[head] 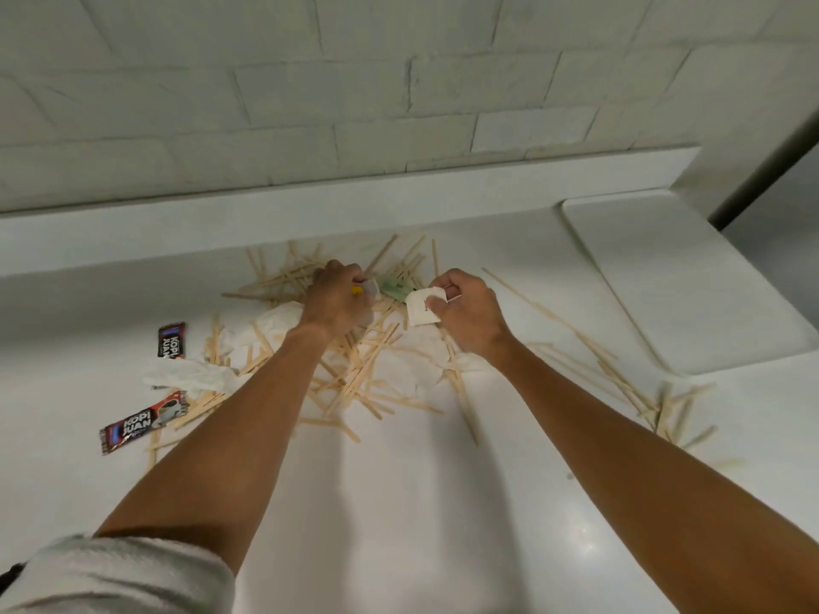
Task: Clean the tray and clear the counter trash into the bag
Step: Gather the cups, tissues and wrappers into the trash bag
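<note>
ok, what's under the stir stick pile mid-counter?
Crumpled white napkins show beneath the wooden stir sticks, and a green packet between the hands. Anything deeper is covered.

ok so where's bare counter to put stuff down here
Free: the near counter between the forearms, and the white tray at right. Crowded: the wooden sticks and napkins around both hands, coffee sachets at left.

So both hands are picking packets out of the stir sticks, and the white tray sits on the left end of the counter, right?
Not quite. The head view shows the white tray on the right end of the counter. The left hand and right hand do pinch packets among the stir sticks.
</note>
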